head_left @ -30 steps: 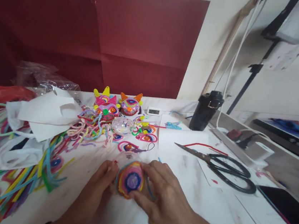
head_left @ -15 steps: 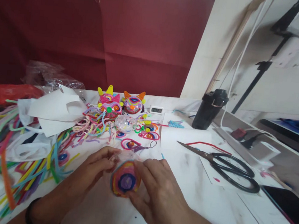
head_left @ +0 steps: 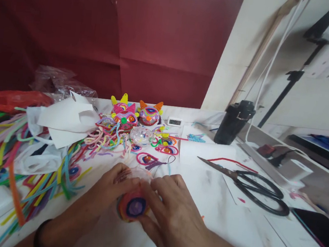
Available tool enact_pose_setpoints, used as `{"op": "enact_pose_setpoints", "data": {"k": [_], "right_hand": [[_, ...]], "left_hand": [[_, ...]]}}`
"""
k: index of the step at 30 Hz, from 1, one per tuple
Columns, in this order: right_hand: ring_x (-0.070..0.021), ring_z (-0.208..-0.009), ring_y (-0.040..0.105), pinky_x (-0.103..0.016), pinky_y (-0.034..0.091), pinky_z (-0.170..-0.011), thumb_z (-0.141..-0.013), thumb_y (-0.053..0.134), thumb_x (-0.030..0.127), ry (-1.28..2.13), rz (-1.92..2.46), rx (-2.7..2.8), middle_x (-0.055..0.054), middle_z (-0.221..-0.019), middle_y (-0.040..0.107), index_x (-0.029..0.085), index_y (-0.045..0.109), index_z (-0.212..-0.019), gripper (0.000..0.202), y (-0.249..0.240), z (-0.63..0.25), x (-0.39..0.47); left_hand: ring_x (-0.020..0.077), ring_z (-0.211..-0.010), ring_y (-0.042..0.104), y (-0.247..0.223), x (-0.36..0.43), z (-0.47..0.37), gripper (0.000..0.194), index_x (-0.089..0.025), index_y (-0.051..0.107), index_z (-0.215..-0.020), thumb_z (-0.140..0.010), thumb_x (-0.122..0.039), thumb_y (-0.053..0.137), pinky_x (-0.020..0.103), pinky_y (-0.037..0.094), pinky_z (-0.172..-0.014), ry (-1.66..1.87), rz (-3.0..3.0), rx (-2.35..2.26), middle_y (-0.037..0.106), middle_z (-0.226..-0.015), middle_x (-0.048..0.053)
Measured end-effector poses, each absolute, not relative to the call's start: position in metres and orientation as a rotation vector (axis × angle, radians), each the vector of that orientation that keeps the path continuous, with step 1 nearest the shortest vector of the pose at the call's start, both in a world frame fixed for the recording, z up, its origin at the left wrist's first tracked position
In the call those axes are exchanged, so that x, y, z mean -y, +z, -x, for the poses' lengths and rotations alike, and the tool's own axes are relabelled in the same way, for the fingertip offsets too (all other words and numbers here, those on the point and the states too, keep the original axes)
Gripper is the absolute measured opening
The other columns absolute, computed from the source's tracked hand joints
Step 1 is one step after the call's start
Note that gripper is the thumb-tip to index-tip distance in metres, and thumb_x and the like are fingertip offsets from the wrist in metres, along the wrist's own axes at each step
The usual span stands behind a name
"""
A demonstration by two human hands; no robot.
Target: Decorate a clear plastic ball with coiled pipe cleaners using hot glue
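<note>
Between my hands is a round piece with coloured rings, purple in the middle, then dark blue, pink and orange. Crumpled-looking clear plastic shows behind its top edge. My left hand is closed on the plastic and the upper left of the piece, its thumb across the top. My right hand grips the right side, with thumb low and fingers near the top edge. Fingers cover much of the piece. Just beyond lies a pink eye-shaped loop with a purple tassel.
Loose pipe cleaners spread at left beside white paper. Decorated animal-face balls and a clear ball stand at the back. Black-handled scissors, a phone and a black bottle are at right.
My left thumb has moved right over the top of the ringed piece, covering more of it. The piece has tilted and dropped slightly. The whole view has shifted a little.
</note>
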State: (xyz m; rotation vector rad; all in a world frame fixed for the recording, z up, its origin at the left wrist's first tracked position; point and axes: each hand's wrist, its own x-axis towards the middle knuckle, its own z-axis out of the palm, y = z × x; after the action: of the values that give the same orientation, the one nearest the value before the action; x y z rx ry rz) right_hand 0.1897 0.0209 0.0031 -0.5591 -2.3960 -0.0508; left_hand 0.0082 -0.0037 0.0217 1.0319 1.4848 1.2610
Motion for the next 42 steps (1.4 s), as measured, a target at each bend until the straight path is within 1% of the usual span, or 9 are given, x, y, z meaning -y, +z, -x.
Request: {"op": "enact_pose_setpoints", "data": {"k": [4, 8, 13, 19, 23, 27, 35, 40, 42], "right_hand": [[-0.028, -0.08, 0.059, -0.043, 0.043, -0.07, -0.088, 0.07, 0.021, -0.015, 0.552, 2.404, -0.013, -0.095, 0.069, 0.008, 0.062, -0.123, 0.039, 0.004, -0.192, -0.021], [-0.0292, -0.086, 0.061, -0.045, 0.045, -0.075, -0.087, 0.072, 0.017, 0.204, 0.586, 2.448, -0.012, -0.102, 0.07, 0.01, 0.062, -0.129, 0.043, 0.011, -0.195, -0.025], [-0.0282, -0.088, 0.061, -0.044, 0.043, -0.077, -0.091, 0.066, 0.01, 0.385, 0.559, 2.375, -0.011, -0.098, 0.072, 0.012, 0.064, -0.123, 0.031, 0.014, -0.197, -0.03], [-0.026, -0.084, 0.06, -0.041, 0.038, -0.076, -0.096, 0.056, 0.006, 0.352, 0.514, 2.381, -0.01, -0.093, 0.073, 0.013, 0.068, -0.101, 0.014, 0.013, -0.197, -0.029], [-0.0243, -0.082, 0.059, -0.038, 0.036, -0.074, -0.096, 0.055, 0.004, 0.321, 0.518, 2.402, -0.008, -0.087, 0.071, 0.014, 0.069, -0.096, 0.017, 0.012, -0.197, -0.03], [-0.0235, -0.081, 0.058, -0.038, 0.035, -0.075, -0.097, 0.056, 0.006, 0.248, 0.47, 2.37, -0.007, -0.087, 0.072, 0.013, 0.07, -0.104, 0.017, 0.009, -0.195, -0.033], [-0.0211, -0.069, 0.05, -0.037, 0.031, -0.069, -0.105, 0.042, 0.013, -0.065, 0.393, 2.329, -0.003, -0.07, 0.064, 0.011, 0.07, -0.095, 0.03, 0.006, -0.186, -0.032], [-0.0207, -0.068, 0.05, -0.037, 0.031, -0.067, -0.102, 0.048, 0.01, -0.122, 0.395, 2.35, -0.003, -0.07, 0.064, 0.012, 0.071, -0.091, 0.025, 0.01, -0.183, -0.032], [-0.022, -0.072, 0.054, -0.038, 0.033, -0.069, -0.1, 0.052, 0.008, -0.07, 0.398, 2.371, -0.004, -0.075, 0.067, 0.012, 0.071, -0.097, 0.019, 0.013, -0.186, -0.034]], "left_hand": [[0.019, -0.069, 0.051, 0.024, 0.004, -0.01, 0.029, -0.022, 0.059, -0.065, -0.058, -0.039, 0.082, 0.029, 0.044, -0.066, 1.263, -1.026, -1.496, 0.055, -0.067, -0.004], [0.0158, -0.061, 0.045, 0.025, 0.005, -0.009, 0.03, -0.023, 0.053, -0.061, -0.057, -0.036, 0.08, 0.027, 0.04, -0.058, 1.246, -1.022, -1.498, 0.049, -0.061, -0.006], [0.0144, -0.06, 0.041, 0.023, 0.004, 0.002, 0.03, -0.022, 0.052, -0.061, -0.062, -0.038, 0.077, 0.027, 0.037, -0.057, 1.18, -1.141, -1.501, 0.045, -0.063, -0.007], [0.0215, -0.081, 0.056, 0.028, 0.002, 0.016, 0.026, -0.019, 0.066, -0.082, -0.068, -0.039, 0.075, 0.031, 0.044, -0.073, 1.053, -1.18, -1.395, 0.061, -0.08, -0.001], [0.0188, -0.074, 0.049, 0.03, 0.003, 0.018, 0.023, -0.021, 0.061, -0.074, -0.061, -0.035, 0.073, 0.029, 0.04, -0.068, 1.066, -1.137, -1.482, 0.054, -0.073, -0.003], [0.017, -0.069, 0.043, 0.03, 0.004, 0.016, 0.024, -0.022, 0.052, -0.067, -0.058, -0.035, 0.07, 0.028, 0.038, -0.064, 1.075, -1.131, -1.532, 0.045, -0.069, -0.005], [0.016, -0.067, 0.04, 0.029, 0.002, 0.011, 0.035, -0.023, 0.045, -0.067, -0.061, -0.043, 0.073, 0.029, 0.036, -0.061, 1.074, -1.164, -1.542, 0.041, -0.068, -0.006], [0.0139, -0.063, 0.037, 0.026, 0.001, 0.014, 0.036, -0.022, 0.046, -0.066, -0.061, -0.04, 0.078, 0.026, 0.032, -0.056, 1.094, -1.137, -1.501, 0.041, -0.065, -0.007], [0.0123, -0.06, 0.033, 0.026, 0.001, 0.014, 0.04, -0.023, 0.044, -0.063, -0.059, -0.04, 0.08, 0.025, 0.031, -0.053, 1.097, -1.106, -1.465, 0.04, -0.063, -0.008]]}}
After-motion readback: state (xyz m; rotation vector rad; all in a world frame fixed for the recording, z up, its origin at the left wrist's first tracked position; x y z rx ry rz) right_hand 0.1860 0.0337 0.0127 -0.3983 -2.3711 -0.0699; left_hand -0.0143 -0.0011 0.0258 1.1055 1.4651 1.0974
